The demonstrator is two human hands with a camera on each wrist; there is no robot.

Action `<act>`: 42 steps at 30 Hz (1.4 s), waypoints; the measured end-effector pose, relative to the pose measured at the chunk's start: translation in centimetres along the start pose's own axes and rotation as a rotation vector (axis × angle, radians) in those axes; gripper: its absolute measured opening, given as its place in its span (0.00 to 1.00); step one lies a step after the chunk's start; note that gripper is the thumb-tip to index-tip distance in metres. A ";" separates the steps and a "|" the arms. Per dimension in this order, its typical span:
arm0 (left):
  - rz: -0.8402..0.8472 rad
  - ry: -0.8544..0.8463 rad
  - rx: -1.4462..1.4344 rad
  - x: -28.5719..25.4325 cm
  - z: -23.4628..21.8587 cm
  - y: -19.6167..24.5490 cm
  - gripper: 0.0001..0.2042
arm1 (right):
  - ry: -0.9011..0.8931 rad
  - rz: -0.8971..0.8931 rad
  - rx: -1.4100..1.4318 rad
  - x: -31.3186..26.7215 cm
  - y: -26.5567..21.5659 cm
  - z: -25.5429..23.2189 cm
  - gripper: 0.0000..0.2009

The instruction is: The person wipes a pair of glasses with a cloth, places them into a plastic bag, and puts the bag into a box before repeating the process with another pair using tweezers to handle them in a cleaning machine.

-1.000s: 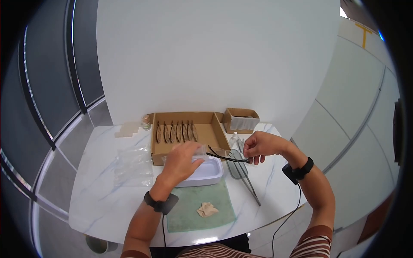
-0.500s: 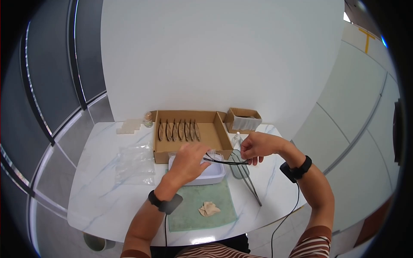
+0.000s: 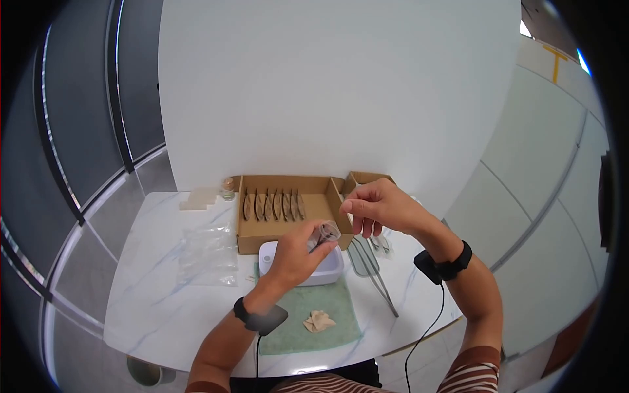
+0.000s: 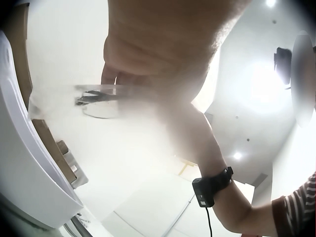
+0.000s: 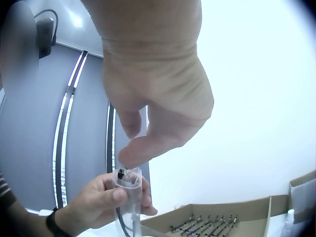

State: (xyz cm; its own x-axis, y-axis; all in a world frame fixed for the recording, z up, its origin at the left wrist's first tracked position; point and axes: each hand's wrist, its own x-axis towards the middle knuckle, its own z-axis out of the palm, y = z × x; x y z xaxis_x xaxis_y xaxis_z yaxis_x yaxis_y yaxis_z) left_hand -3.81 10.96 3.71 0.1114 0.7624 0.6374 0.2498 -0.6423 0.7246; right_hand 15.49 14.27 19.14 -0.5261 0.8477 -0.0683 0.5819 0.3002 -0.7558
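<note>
My left hand (image 3: 295, 259) grips a clear plastic sleeve (image 3: 329, 232) above the white basin (image 3: 321, 278). A pair of dark-framed glasses (image 4: 94, 98) sits inside the sleeve, its thin black parts showing near the open end. In the right wrist view, the thumb and fingers wrap around the sleeve (image 5: 129, 202), which stands upright with its mouth toward my other hand. Just above and right of that mouth hovers my right hand (image 3: 381, 208), fingers loosely bent and holding nothing. Behind both hands, a cardboard box (image 3: 318, 200) contains a row of several similar dark-framed glasses (image 3: 275, 205).
Flat clear bags (image 3: 209, 255) lie left. A green cloth (image 3: 282, 331) bears a crumpled beige cloth (image 3: 319, 321) before the basin. Long grey rods (image 3: 383, 288) cross a grey-green oval tray (image 3: 362, 260) on the right. A small bottle (image 3: 228, 190) stands back left.
The glasses, earlier stretched between both hands, now sit in the sleeve. My right hand has let go and moved up and left. My left hand has turned the sleeve more upright.
</note>
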 end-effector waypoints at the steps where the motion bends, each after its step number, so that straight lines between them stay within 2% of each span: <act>1: -0.012 0.048 -0.117 0.0 0.2 -0.2 0.16 | -0.004 -0.004 -0.002 -0.1 -0.3 0.1 0.13; 2: -0.022 0.096 -0.235 0.0 0.2 -0.4 0.14 | 0.027 -0.031 0.030 -0.2 -0.4 0.3 0.13; 3: -0.020 0.100 -0.233 0.0 0.2 -0.5 0.14 | 0.059 -0.058 0.062 -0.3 -0.5 0.4 0.12; 5: -0.131 0.130 -0.337 0.1 0.1 -0.5 0.14 | 0.082 -0.093 0.077 -0.2 0.2 0.9 0.11; 9: -0.119 0.192 -0.407 0.1 0.4 -0.8 0.13 | 0.134 -0.146 0.049 -0.3 1.4 2.7 0.13; 10: -0.134 0.187 -0.363 0.1 0.3 -0.6 0.14 | 0.151 -0.125 -0.012 -0.4 1.4 3.3 0.17; 11: -0.150 0.181 -0.321 0.0 0.3 -0.4 0.14 | 0.152 -0.125 -0.010 -0.3 2.0 4.0 0.17; 12: -0.151 0.179 -0.320 0.0 0.3 -0.3 0.14 | 0.182 -0.184 -0.090 0.0 2.9 4.8 0.19; 13: -0.108 0.216 -0.195 -0.2 0.3 -0.3 0.15 | 0.213 -0.243 -0.169 0.1 3.4 5.6 0.21; 14: -0.064 0.251 -0.068 -0.3 0.4 -0.2 0.16 | 0.258 -0.211 -0.192 -0.2 3.0 6.3 0.23; 15: -0.065 0.249 -0.063 -0.4 0.5 -0.4 0.16 | 0.258 -0.213 -0.187 -0.1 3.1 7.0 0.23; 17: -0.033 0.286 0.118 -0.5 0.6 -0.9 0.17 | 0.327 -0.247 -0.109 0.2 3.7 8.0 0.15; 18: -0.032 0.286 0.126 -0.5 0.7 -1.2 0.17 | 0.326 -0.252 -0.104 0.5 4.2 8.2 0.15; 20: 0.006 0.302 0.057 -0.2 0.8 -1.4 0.18 | 0.307 -0.275 0.165 1.1 5.1 8.4 0.10; 21: 0.006 0.298 0.065 -0.2 0.8 -1.2 0.18 | 0.308 -0.277 0.173 1.3 5.4 8.2 0.10; 23: -0.070 0.188 -0.252 -0.1 0.7 -0.4 0.15 | 0.248 -0.318 0.323 1.4 5.9 7.8 0.08; 24: -0.072 0.185 -0.245 -0.1 0.6 0.0 0.15 | 0.248 -0.320 0.332 1.3 6.0 7.5 0.08; 26: -0.138 0.122 -0.541 -0.1 0.5 0.4 0.14 | 0.224 -0.276 0.351 0.9 6.0 7.0 0.10; 30: -0.183 0.067 -0.551 -0.4 0.4 -1.0 0.12 | 0.179 -0.272 0.410 0.9 7.8 6.6 0.12; 33: -0.195 0.128 -0.464 -0.7 0.6 -1.1 0.09 | 0.260 -0.312 0.471 0.5 7.9 7.3 0.15; 35: -0.214 0.146 -0.489 -0.7 0.5 -0.5 0.07 | 0.404 -0.457 0.517 0.6 8.4 8.2 0.18; 36: -0.215 0.145 -0.483 -0.7 0.6 -0.6 0.07 | 0.403 -0.460 0.523 0.6 8.6 8.5 0.18; 38: -0.115 0.177 -0.488 -0.7 0.8 -0.7 0.07 | 0.412 -0.388 0.490 0.6 8.9 9.0 0.15; 42: -0.176 0.134 -0.525 -0.7 0.7 0.0 0.06 | 0.318 -0.372 0.509 0.9 10.2 8.8 0.11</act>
State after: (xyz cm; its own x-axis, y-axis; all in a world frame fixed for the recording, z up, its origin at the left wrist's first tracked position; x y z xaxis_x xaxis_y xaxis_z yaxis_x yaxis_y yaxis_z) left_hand -3.17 10.45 3.09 -0.0202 0.8671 0.4978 -0.2623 -0.4850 0.8342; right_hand 15.56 14.24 5.64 -0.3823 0.8384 0.3884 -0.0043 0.4188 -0.9081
